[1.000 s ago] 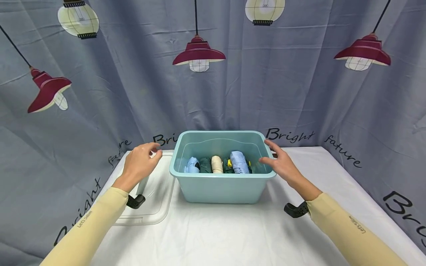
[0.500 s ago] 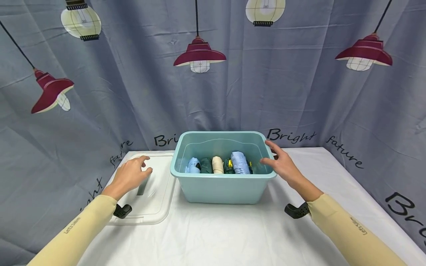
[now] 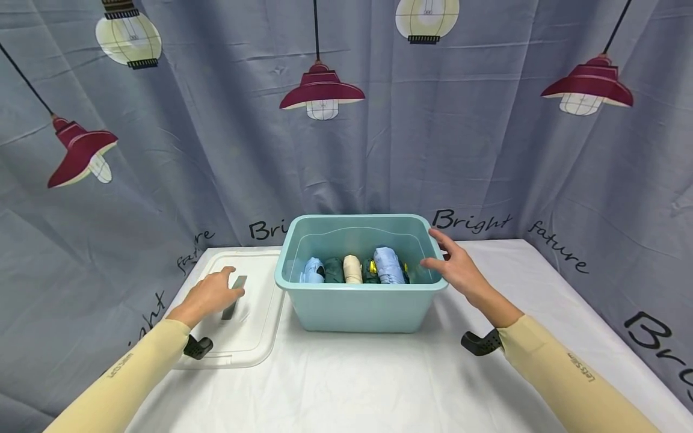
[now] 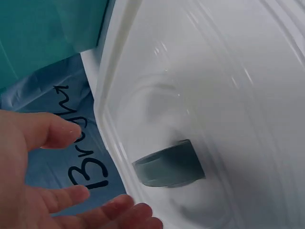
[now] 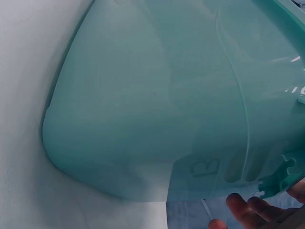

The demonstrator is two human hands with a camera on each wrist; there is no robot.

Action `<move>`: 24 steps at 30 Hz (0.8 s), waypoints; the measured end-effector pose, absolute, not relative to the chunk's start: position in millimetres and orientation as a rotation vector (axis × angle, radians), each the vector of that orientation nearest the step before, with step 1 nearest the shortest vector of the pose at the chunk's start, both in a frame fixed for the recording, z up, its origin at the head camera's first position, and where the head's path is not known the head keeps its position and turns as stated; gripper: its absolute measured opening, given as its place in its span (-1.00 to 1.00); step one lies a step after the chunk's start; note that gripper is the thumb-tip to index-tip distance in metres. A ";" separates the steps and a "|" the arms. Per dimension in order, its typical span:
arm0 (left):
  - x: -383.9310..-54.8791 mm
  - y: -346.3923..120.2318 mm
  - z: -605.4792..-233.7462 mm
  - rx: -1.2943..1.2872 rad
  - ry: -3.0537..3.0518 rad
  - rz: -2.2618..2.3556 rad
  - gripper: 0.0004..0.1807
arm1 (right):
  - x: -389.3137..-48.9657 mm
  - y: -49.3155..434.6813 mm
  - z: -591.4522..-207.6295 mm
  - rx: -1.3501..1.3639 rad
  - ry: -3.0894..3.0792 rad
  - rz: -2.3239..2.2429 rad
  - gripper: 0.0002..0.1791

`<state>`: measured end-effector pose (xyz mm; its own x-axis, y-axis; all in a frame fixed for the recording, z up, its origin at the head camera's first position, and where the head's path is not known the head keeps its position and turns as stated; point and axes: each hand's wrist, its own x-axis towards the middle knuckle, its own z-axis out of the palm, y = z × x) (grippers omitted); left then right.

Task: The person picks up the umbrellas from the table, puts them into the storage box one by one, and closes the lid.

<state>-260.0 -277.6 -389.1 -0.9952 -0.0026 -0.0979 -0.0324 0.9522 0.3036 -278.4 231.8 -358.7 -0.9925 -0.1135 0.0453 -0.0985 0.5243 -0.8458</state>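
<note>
A light-teal plastic storage bin (image 3: 360,310) stands upright without a cover, rolled cloth bundles inside. My right hand (image 3: 460,272) holds its right rim, thumb over the inside and the other fingers outside; in the right wrist view, some fingers (image 5: 243,210) show beneath the rim's side bracket. Left of the bin, a translucent white lid (image 3: 251,334) with a grey-green handle (image 3: 234,296) lies flat. My left hand (image 3: 208,294) hovers over the lid beside that handle, fingers extended and holding nothing. In the left wrist view, a gap separates its fingers from the handle (image 4: 171,164).
Among the rolls are a pale blue one (image 3: 388,266), a cream one (image 3: 352,269) and dark green ones (image 3: 334,270). White cloth covers the table (image 3: 352,385). A grey-blue printed curtain (image 3: 379,156) hangs close behind and along both sides.
The left hand has moved left and down from beside the bin's left rim to above the lid, uncovering the lid's handle. The right hand stays at the bin's right rim.
</note>
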 end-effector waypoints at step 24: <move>-278.6 -289.6 -411.3 -0.068 2.820 0.559 -0.32 | -278.7 229.8 -358.1 -0.190 2.731 -1.481 -0.04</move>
<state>-278.6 -289.6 -411.3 -0.9637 0.0056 -0.2669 -0.0966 0.9247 0.3682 -278.7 229.8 -358.1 -0.9922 -0.1208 0.0322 -0.0929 0.5396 -0.8368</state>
